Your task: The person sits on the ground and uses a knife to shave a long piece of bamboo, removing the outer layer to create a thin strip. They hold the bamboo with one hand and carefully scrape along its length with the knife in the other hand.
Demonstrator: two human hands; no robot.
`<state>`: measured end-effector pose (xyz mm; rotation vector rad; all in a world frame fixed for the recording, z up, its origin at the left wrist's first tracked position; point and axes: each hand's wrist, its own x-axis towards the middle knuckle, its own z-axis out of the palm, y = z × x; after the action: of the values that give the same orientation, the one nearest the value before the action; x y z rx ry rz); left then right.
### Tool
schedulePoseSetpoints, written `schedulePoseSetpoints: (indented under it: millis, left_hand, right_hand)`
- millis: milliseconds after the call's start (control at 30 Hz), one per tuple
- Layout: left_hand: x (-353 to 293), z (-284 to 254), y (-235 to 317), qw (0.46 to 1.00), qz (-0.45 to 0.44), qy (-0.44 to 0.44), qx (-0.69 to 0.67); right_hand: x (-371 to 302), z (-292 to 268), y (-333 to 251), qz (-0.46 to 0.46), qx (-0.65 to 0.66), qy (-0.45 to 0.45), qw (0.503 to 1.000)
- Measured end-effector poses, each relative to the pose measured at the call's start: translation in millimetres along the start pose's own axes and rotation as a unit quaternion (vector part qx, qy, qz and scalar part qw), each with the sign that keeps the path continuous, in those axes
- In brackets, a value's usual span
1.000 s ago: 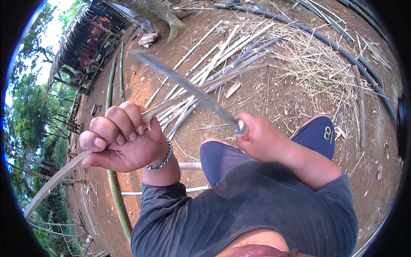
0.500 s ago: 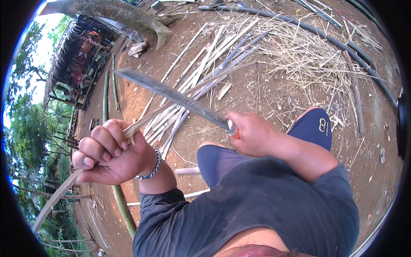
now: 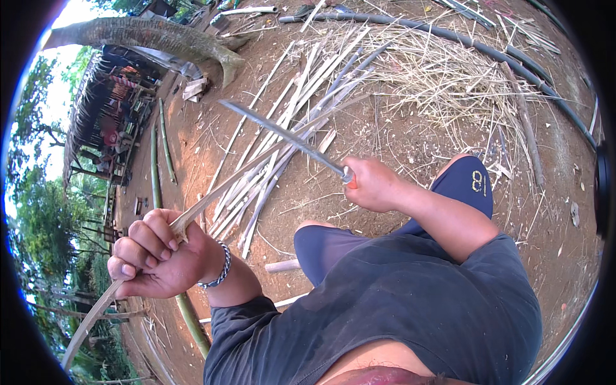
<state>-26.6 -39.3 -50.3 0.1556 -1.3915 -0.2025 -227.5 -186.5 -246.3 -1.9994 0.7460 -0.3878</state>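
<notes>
Both fists are shut tight, the left hand (image 3: 160,260) on a bamboo strip (image 3: 256,173) and the right hand (image 3: 372,185) on a long knife (image 3: 282,136); shaving likely goes best with a shallow blade angled away from the fingers.

No packages, labels, signs or screens are showing anywhere in this outdoor yard of dirt, bamboo strips and straw.

Person: dark grey short-sleeved T-shirt (image 3: 410,301); navy blue shorts (image 3: 465,186) bearing a pale printed mark on one leg; beaded metal bracelet (image 3: 221,268) on wrist behind left fingers; forearms bare.
</notes>
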Motion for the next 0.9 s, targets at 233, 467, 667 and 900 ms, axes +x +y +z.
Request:
schedulePoseSetpoints:
  millis: [233, 467, 667, 900]
  left_hand:
    - [5.3, 3.0, -6.5, 1.0, 0.003, 0.001, -0.003]
    - [-0.8, -0.2, -0.2, 1.0, 0.009, 0.008, 0.014]
    - [-0.1, -0.1, -1.5, 1.0, 0.004, -0.002, 0.005]
    - [0.6, 4.6, -5.1, 1.0, 0.006, 0.01, 0.006]
  right_hand:
    - [33.2, -13.3, 83.5, 0.136, -0.007, -0.006, 0.991]
    - [32.9, -5.6, 63.0, 0.079, -0.003, -0.014, 0.997]
    - [48.3, -12.7, 115.8, 0.124, -0.069, 0.009, 0.99]
    - [62.3, -19.9, 145.2, 0.135, -0.035, 0.042, 0.989]
